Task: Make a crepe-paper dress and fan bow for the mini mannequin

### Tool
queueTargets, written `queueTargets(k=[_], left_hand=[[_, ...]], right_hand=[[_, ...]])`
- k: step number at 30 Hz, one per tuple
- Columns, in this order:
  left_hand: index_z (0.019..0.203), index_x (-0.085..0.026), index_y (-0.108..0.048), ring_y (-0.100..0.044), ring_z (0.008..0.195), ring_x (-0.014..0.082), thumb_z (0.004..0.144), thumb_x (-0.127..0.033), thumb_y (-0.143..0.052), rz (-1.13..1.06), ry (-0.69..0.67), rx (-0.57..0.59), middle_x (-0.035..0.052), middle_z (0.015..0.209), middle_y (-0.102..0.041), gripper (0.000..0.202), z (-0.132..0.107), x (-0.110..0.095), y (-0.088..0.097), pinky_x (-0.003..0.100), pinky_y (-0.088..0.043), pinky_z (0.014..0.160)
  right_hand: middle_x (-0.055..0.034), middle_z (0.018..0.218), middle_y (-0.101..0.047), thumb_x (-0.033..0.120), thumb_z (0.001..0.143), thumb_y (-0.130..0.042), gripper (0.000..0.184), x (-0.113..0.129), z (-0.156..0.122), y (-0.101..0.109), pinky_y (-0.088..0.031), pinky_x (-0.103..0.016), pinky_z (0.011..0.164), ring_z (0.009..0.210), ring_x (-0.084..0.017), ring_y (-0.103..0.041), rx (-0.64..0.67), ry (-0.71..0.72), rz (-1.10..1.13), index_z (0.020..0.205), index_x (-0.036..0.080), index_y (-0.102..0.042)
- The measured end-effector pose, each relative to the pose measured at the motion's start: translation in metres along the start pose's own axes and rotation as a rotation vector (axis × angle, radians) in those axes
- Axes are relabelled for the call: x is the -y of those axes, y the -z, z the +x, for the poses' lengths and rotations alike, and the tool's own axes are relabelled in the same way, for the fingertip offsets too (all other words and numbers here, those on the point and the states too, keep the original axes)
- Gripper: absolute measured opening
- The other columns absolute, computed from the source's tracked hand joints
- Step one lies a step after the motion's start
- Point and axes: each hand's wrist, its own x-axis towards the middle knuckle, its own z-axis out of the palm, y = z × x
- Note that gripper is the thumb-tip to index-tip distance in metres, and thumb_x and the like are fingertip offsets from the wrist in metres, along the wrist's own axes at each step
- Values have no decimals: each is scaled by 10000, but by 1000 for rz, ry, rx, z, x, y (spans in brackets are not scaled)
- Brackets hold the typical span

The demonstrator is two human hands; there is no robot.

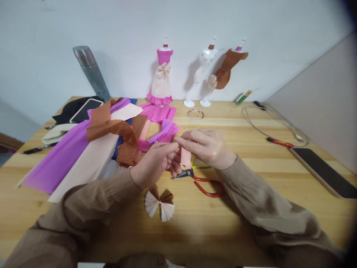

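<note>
A small strip of peach crepe paper point(186, 158) is pinched between my two hands, above the table. My left hand point(160, 160) is closed on its left side, thumb on top and fingers curled beneath. From the right, my right hand point(205, 146) grips its upper end between thumb and fingers. Just under the strip lie scissors point(209, 186) with red handles and dark blades, partly covered by the right hand. Nearer to me, a fan-folded bow of brown and cream paper point(160, 204) rests on the wood.
Crepe paper sheets point(67, 149) pile up at left. Behind stand a dress form in pink and cream point(164, 78), a white form point(201, 70) and a brown-dressed form point(227, 69). A steel bottle point(93, 72) stands back left. A phone point(323, 171) and a cable point(248, 119) lie right.
</note>
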Motion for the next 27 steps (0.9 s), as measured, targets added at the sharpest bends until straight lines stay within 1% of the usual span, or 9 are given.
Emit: queueTargets(k=[4, 8, 11, 13, 16, 19, 23, 25, 27], left_hand=[[642, -106, -575, -484, 482, 71, 829, -493, -569, 26, -9, -16, 38, 616, -569, 430, -1, -1, -2, 178, -358, 438], [591, -107, -558, -442, 462, 38, 807, -413, -620, 63, -19, -15, 7, 609, -541, 379, 0, 1, 0, 158, -311, 425], [577, -112, -553, -435, 449, 31, 792, -348, -622, 120, -23, -47, -8, 584, -535, 327, 3, 3, 2, 151, -292, 415], [561, -123, -542, -432, 440, 38, 786, -325, -607, 176, -54, -91, -18, 529, -514, 310, 4, 4, 4, 152, -292, 414], [576, -132, -557, -422, 430, 45, 775, -301, -580, 304, -143, -135, -31, 480, -496, 262, 6, 4, 6, 159, -303, 423], [620, -131, -576, -412, 432, 45, 767, -300, -573, 407, -197, -106, -28, 500, -524, 224, 7, 6, 7, 171, -303, 435], [647, -137, -559, -419, 451, 53, 746, -271, -575, 454, -228, -105, -21, 521, -551, 167, 8, 9, 6, 188, -305, 464], [633, -141, -548, -424, 466, 61, 741, -247, -575, 494, -254, -96, -21, 519, -544, 154, 8, 10, 5, 197, -290, 478], [612, -141, -545, -428, 481, 66, 752, -232, -567, 539, -284, -67, -20, 520, -532, 169, 7, 10, 4, 207, -277, 489]], right_hand=[[-42, 802, -712, 160, 970, -448, 233, 1, 1, 0, -479, -263, 546, 627, -130, -602, 63, -14, -72, 1015, 176, -677], [-75, 803, -708, 132, 954, -466, 207, 4, 3, 0, -481, -273, 550, 643, -144, -604, 19, 39, -58, 1003, 110, -666], [-86, 856, -710, 133, 948, -466, 217, 6, 4, -1, -502, -277, 584, 681, -154, -624, 68, -4, -54, 1038, 113, -662], [-106, 996, -708, 89, 924, -446, 294, 4, 3, -3, -514, -272, 604, 768, -168, -652, 101, -139, -66, 1140, 136, -640], [-147, 1187, -648, 74, 864, -469, 422, -3, -2, -10, -524, -286, 594, 790, -183, -661, 100, -504, 20, 1260, 153, -589], [-142, 1149, -658, 221, 825, -590, 409, -10, -6, -17, -542, -322, 607, 650, -149, -622, 68, -820, 430, 1228, 156, -615], [-92, 994, -715, 327, 775, -669, 420, -13, -5, -18, -542, -307, 649, 730, -167, -654, 124, -1143, 1107, 1168, 180, -650], [-78, 966, -724, 340, 745, -710, 430, -12, -3, -15, -527, -279, 634, 740, -159, -661, 100, -1266, 1302, 1146, 190, -662], [-68, 980, -727, 334, 705, -757, 423, -10, -2, -12, -515, -259, 624, 724, -142, -662, 42, -1314, 1419, 1099, 200, -684]])
